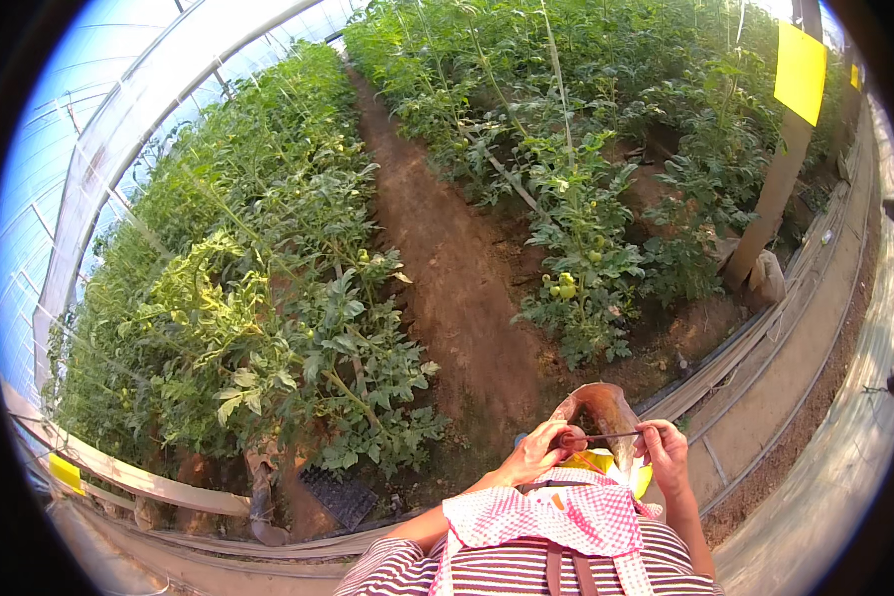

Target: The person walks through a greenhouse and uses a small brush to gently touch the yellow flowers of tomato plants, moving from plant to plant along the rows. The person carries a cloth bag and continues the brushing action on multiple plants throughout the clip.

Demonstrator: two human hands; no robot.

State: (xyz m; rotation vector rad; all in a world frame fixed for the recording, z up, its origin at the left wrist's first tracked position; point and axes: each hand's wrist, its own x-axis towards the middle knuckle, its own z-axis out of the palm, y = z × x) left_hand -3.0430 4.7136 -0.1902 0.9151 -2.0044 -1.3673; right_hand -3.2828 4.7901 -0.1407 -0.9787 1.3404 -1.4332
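Note:
My left hand [542, 449] is closed around one part of a thin dark cord [612, 435], close to my chest. The fingertips of my right hand [661, 445] pinch the other end, so the cord stretches between both hands. Something small, round and reddish shows at my left fingers; what it is I cannot tell. Below the cord are a yellow item [596, 460] and a red-and-white checked apron [544, 518] over a striped shirt. A brown curved tube or sheet [602, 398] lies just beyond my hands.
Tomato plants [328, 320] grow in rows on both sides of a soil path [447, 246]; green tomatoes [564, 289] hang at the right. A post [778, 186] bears a yellow sheet [801, 73]. Bundled strips [775, 316] run along the bed's edge. A black tray [337, 495] lies at lower left.

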